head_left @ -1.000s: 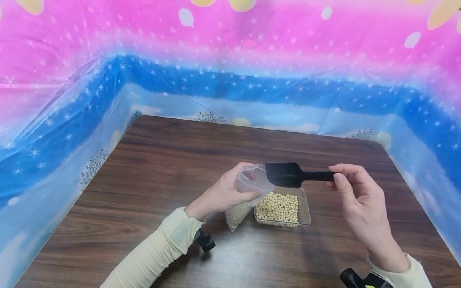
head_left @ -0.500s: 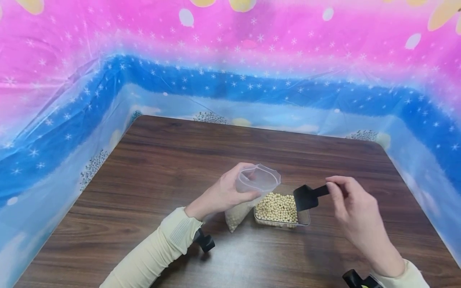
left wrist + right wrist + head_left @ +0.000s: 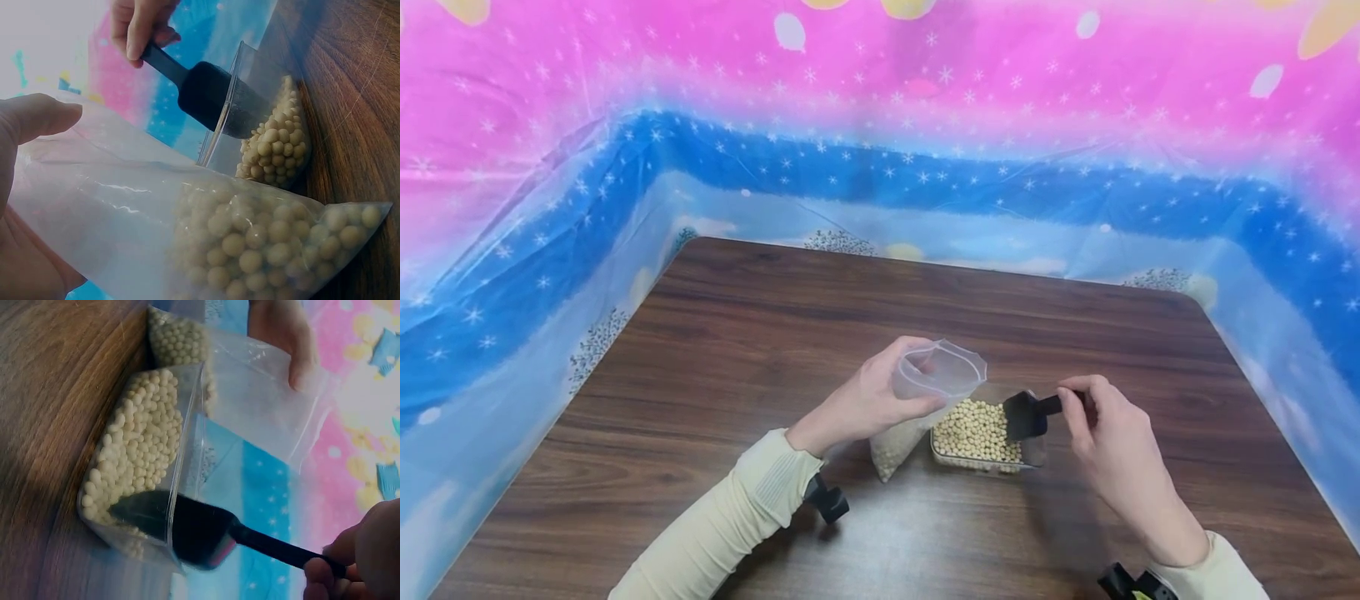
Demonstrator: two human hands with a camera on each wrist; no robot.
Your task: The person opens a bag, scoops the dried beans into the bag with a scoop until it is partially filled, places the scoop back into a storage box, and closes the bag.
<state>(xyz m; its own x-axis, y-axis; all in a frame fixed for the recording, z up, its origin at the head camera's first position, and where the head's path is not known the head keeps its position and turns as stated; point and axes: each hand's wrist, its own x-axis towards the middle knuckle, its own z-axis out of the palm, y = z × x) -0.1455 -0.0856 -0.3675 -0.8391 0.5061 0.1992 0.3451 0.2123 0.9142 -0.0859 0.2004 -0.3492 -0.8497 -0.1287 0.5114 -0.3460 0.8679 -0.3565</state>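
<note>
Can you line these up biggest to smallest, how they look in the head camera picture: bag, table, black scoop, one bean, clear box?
1. Table
2. Bag and clear box: too close to rank; the left hand hides some bag
3. Black scoop
4. One bean

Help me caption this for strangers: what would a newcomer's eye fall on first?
Probably the pink-and-blue snowflake-printed backdrop behind the wood-grain table. Next, the black scoop in the right hand, its blade inside a clear box of what look like soybeans. Left of the box, the left hand holds a clear plastic bag with more inside.
</note>
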